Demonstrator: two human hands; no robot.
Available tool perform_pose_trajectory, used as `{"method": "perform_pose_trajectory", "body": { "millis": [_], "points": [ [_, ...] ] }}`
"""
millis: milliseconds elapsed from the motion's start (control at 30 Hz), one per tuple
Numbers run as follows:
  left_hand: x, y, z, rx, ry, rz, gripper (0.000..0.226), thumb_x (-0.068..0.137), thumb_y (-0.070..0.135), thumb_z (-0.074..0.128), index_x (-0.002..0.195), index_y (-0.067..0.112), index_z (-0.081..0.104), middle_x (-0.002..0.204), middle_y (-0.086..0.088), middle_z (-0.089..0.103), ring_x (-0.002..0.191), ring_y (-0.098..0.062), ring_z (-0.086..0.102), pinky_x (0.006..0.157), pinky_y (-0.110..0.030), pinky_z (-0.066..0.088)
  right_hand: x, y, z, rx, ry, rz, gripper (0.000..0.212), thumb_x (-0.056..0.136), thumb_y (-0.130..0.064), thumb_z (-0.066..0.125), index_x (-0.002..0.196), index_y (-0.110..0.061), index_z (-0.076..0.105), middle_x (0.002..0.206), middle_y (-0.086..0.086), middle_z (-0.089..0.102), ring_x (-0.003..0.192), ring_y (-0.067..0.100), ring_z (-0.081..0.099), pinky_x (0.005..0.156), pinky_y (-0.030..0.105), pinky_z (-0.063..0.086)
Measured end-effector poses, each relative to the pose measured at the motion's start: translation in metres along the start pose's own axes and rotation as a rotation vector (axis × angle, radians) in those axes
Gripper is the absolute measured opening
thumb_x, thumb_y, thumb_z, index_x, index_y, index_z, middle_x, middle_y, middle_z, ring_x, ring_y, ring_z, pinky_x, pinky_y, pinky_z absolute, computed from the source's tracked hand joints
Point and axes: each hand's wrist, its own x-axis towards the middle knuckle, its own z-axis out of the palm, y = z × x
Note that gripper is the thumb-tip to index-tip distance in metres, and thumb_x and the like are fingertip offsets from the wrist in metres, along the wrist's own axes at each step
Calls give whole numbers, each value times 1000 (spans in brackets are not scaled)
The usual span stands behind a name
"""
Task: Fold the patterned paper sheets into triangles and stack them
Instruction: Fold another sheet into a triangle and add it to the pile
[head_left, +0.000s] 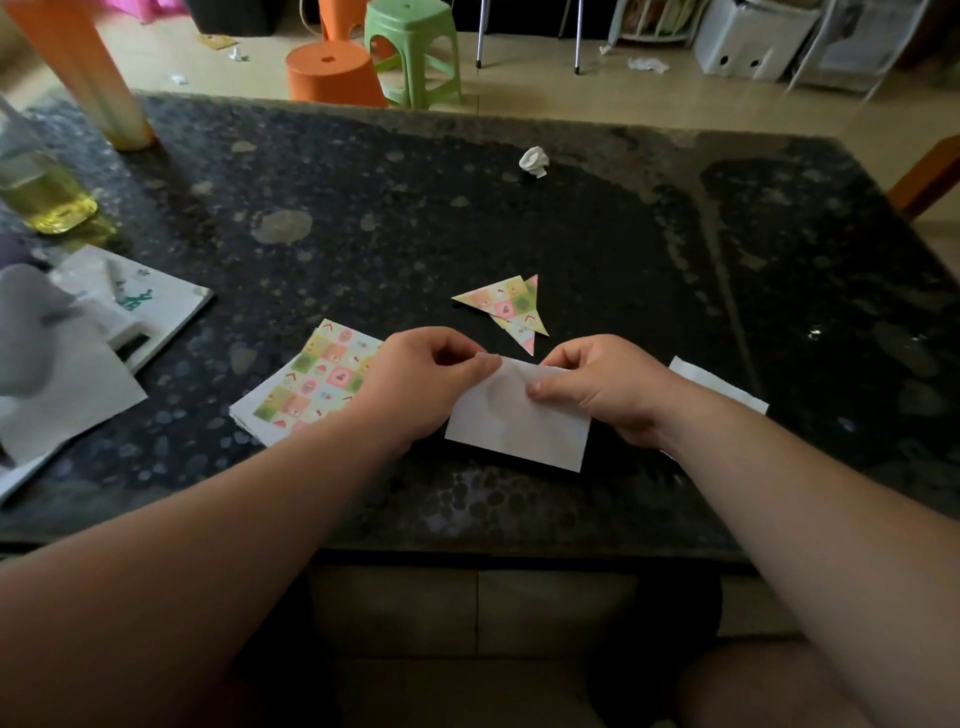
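Both my hands hold one paper sheet (511, 421) with its white back facing up, just above the dark table near the front edge. My left hand (421, 379) pinches the sheet's far left corner. My right hand (608, 387) pinches its far right edge with thumb on top. A pile of flat patterned sheets (311, 387) lies to the left, partly under my left wrist. Two folded patterned triangles (506, 306) lie stacked and overlapping just beyond my hands.
A white paper strip (719, 387) lies right of my right wrist. A crumpled white wad (535, 162) sits farther back. Booklets and papers (104, 332) and a bottle of yellow liquid (41, 192) occupy the left side. Plastic stools (410, 47) stand beyond the table (675, 249).
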Motion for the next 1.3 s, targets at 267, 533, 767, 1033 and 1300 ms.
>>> {"method": "perform_pose_trajectory", "body": {
  "millis": [267,533,767,1033,1300],
  "points": [
    [7,-3,2,-300,-197,-283,31,88,13,79,117,16,69,97,-6,78,82,-22,77,70,-36,61,0,1,5,293,171,117,6,90,-14,78,95,-14,74,101,10,75,94,27,73,87,48,61],
    [9,-3,-1,-493,-118,-365,18,89,9,76,103,10,66,99,-12,78,83,-24,77,60,-30,57,-13,-1,8,371,-59,121,18,96,-32,68,95,-15,73,99,8,77,94,24,73,73,37,60],
    [7,-3,1,-567,-79,-348,19,86,9,79,99,9,65,103,-15,75,82,-25,76,63,-30,57,-16,3,3,621,-268,3,50,105,-47,37,115,-11,70,108,15,76,90,26,71,68,35,50],
    [1,4,1,-625,-140,-273,7,95,5,67,93,11,63,89,-11,78,78,-22,76,71,-38,61,-11,6,15,400,-129,-65,13,98,-25,67,92,-14,73,84,3,76,61,12,57,46,21,33],
    [-3,5,-3,-716,-391,-263,43,89,32,67,124,7,67,109,-18,75,97,-32,74,86,-42,60,-8,6,18,355,-47,-18,18,96,-27,71,89,-10,73,79,7,72,49,7,48,40,18,32]
  ]
}}
